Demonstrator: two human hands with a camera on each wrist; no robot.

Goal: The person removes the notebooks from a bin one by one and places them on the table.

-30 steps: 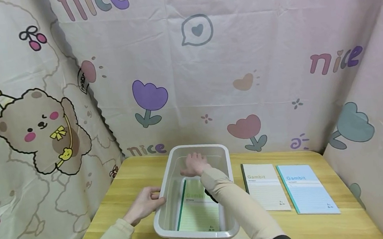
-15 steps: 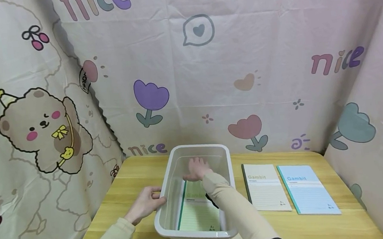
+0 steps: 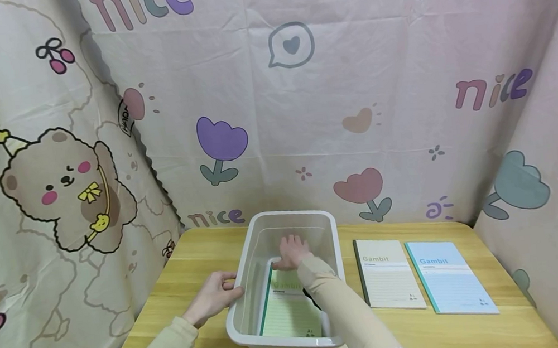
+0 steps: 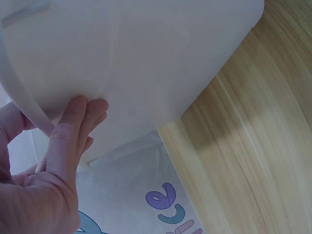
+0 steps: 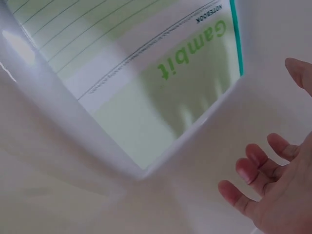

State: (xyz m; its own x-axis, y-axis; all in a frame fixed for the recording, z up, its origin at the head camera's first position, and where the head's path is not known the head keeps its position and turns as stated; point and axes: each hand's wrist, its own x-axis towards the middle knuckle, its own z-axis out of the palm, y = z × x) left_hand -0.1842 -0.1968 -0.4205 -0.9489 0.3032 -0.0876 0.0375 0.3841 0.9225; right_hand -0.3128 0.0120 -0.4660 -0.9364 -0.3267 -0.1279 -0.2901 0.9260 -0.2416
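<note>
A white plastic bin [image 3: 286, 343] stands on the table in the head view. My left hand [image 3: 212, 299] holds its left side, thumb over the rim and fingers against the outer wall, as the left wrist view also shows. On the bin's floor lies a light green notebook [image 3: 290, 312] with a dark green spine and "Gambit" on its cover. My right hand [image 3: 293, 253] is inside the bin near the notebook's far end, fingers spread and loosely bent. In the right wrist view the hand [image 5: 280, 183] holds nothing and appears apart from the notebook.
Right of the bin, a cream notebook [image 3: 389, 275] with a dark spine lies on the wooden table [image 3: 205, 243]. A blue notebook [image 3: 451, 278] lies beside it. Printed curtains [image 3: 273, 113] hang behind the table and on both sides.
My right hand has come slightly nearer and lower within the bin, toward the notebook's far edge. My left hand keeps its place on the rim. The head view has shifted slightly.
</note>
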